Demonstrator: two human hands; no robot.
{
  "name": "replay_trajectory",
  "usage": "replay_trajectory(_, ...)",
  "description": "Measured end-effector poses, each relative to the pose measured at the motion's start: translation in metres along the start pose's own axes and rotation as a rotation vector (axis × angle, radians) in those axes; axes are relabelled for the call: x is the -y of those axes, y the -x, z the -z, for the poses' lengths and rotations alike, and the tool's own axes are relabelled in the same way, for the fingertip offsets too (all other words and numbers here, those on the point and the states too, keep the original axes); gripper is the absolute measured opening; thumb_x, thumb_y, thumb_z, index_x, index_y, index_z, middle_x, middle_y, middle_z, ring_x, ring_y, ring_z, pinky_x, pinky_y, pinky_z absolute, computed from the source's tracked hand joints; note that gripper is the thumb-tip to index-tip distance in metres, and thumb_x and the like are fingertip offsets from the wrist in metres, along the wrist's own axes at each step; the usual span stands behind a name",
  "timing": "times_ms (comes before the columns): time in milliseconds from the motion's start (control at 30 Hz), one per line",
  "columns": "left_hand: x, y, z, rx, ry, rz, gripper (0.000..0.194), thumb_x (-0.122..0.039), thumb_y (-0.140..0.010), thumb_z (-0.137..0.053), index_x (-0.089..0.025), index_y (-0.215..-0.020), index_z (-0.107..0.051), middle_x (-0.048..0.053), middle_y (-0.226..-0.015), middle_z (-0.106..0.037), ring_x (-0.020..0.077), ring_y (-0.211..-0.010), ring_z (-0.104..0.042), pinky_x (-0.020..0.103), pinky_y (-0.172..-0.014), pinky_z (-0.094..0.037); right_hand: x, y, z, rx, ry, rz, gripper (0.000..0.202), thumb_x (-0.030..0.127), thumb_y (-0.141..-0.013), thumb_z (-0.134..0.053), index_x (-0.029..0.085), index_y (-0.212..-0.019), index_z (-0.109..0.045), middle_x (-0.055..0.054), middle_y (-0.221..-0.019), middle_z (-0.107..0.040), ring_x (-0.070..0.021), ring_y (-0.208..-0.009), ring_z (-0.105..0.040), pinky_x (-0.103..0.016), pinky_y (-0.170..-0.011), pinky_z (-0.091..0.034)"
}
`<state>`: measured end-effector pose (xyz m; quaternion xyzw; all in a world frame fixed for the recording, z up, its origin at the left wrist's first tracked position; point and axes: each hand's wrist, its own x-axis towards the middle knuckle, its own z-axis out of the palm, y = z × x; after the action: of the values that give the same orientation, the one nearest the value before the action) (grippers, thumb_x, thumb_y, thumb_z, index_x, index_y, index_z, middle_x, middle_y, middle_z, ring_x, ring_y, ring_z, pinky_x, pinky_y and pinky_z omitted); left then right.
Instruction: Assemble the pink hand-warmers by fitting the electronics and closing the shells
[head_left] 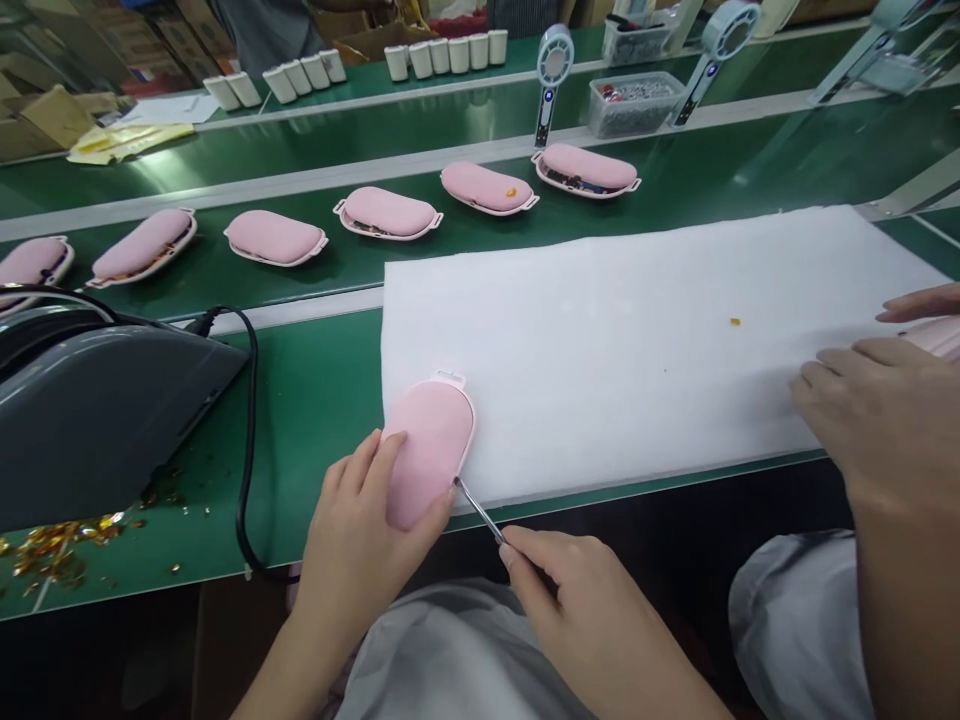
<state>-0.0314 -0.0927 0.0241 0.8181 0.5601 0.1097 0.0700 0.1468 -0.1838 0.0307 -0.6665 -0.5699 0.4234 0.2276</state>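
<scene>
A pink oval case [431,445] with a pale rim and a small loop at its far end lies at the left edge of a white foam sheet [585,370]. My left hand [367,510] grips it, fingers on the left side and thumb at the near right. Between the thumb and fingers of my right hand [570,590] is a thin metal tool [480,510], perhaps a tweezer or small pry tool. Its dark tip touches the case's rim at the lower right. How far the tip goes into the seam cannot be made out.
Several pink cases [274,237] line the green belt behind. A grey tape dispenser [105,400] with a black cable [251,430] stands left, near amber scraps [60,550]. A co-worker's hands [877,400] hold a pink item at right. Handheld fans [555,70] and a screw box [634,103] stand farther back.
</scene>
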Motion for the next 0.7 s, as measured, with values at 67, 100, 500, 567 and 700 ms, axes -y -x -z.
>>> replay_trajectory(67, -0.002, 0.001, -0.003, -0.035, -0.033, -0.024, 0.059, -0.053, -0.079, -0.054, -0.019, -0.127, -0.047, 0.014, -0.130, -0.054, 0.0341, -0.113, -0.050, 0.046, -0.091, -0.045, 0.003, -0.001, 0.003, 0.016, -0.007, -0.015, 0.034, 0.028, -0.090, -0.041, 0.020, -0.058, -0.033, 0.003, -0.049, -0.042, -0.0099, -0.043, -0.033, -0.026, -0.043, -0.019)
replay_trajectory(100, -0.002, 0.002, -0.004, -0.062, -0.053, -0.040, 0.058, -0.052, -0.079, -0.054, -0.019, -0.127, -0.047, 0.015, -0.130, -0.053, 0.0343, -0.112, -0.050, 0.046, -0.090, -0.045, 0.005, -0.002, 0.005, 0.031, -0.019, -0.030, 0.035, 0.029, -0.090, -0.041, 0.020, -0.057, -0.030, 0.004, -0.047, -0.038, -0.0096, -0.041, -0.028, -0.026, -0.042, -0.017)
replay_trajectory(500, 0.008, -0.004, -0.002, -0.076, -0.074, -0.168, 0.058, -0.049, -0.080, -0.053, -0.013, -0.125, -0.046, 0.018, -0.124, -0.057, 0.0325, -0.098, -0.054, 0.043, -0.080, -0.048, -0.016, -0.014, -0.002, 0.165, -0.346, -0.066, 0.037, 0.034, -0.094, -0.037, 0.019, -0.061, -0.039, 0.006, -0.052, -0.040, -0.0077, -0.046, -0.037, -0.022, -0.048, -0.027)
replay_trajectory(567, 0.012, -0.005, -0.001, -0.065, -0.062, -0.174, 0.060, -0.051, -0.079, -0.054, -0.014, -0.126, -0.046, 0.017, -0.124, -0.057, 0.0321, -0.097, -0.055, 0.042, -0.080, -0.048, -0.020, -0.013, -0.013, 0.123, -0.369, -0.077, 0.036, 0.037, -0.095, -0.037, 0.019, -0.065, -0.045, 0.005, -0.056, -0.041, -0.0080, -0.049, -0.038, -0.022, -0.050, -0.028)
replay_trajectory(700, 0.017, -0.006, 0.001, -0.047, -0.047, -0.203, 0.061, -0.051, -0.080, -0.052, -0.014, -0.127, -0.046, 0.017, -0.124, -0.059, 0.0313, -0.097, -0.057, 0.042, -0.080, -0.048, -0.025, -0.010, -0.034, 0.040, -0.391, -0.042, 0.033, 0.037, -0.096, -0.037, 0.019, -0.075, -0.055, 0.004, -0.061, -0.044, -0.0093, -0.054, -0.039, -0.022, -0.053, -0.031)
